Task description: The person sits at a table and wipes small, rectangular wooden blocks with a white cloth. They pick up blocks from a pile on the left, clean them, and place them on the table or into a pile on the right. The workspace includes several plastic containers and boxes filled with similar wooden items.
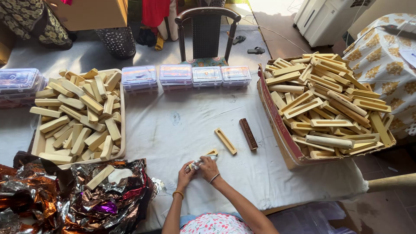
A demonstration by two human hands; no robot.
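White-clothed table (182,125) before a dark chair (206,32), perhaps indoors, sunlit floor (277,26).

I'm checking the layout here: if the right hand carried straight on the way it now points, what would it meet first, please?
The right hand points up-left over the foil-wrapped wooden piece it holds; beyond lies bare white cloth, then probably the clear plastic boxes, though depth is unclear.

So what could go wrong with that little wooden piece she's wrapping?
The silver foil is thin and bunched between the left hand and right hand, so it might tear on the wooden piece. The heaped cardboard box sits near the table edge; pieces could slide off.
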